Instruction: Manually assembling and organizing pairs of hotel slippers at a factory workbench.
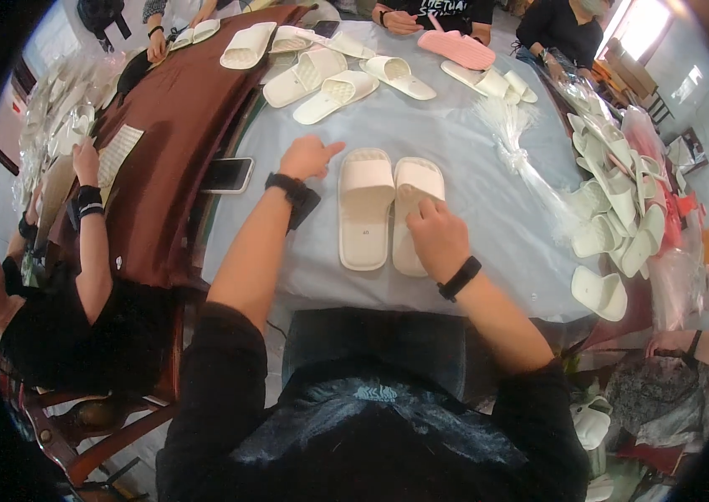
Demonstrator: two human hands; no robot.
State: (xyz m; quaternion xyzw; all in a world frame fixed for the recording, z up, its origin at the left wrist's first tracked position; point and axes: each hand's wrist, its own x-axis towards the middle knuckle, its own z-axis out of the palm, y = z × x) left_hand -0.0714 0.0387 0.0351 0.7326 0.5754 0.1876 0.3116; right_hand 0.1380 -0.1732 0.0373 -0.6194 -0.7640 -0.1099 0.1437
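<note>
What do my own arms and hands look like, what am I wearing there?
Black sleeves end near your elbows, leaving the forearms bare. Your ungloved left hand has a bulky black strap at its wrist; your ungloved right hand, a slimmer black band.

Grey-covered table (509, 251) beneath cream slippers (364, 238), clear plastic strands (515, 155).

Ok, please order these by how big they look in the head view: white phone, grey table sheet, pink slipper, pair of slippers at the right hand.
1. Grey table sheet
2. Pair of slippers
3. Pink slipper and white phone: not ranked; they look similar, and the phone is nearer the camera.
</note>
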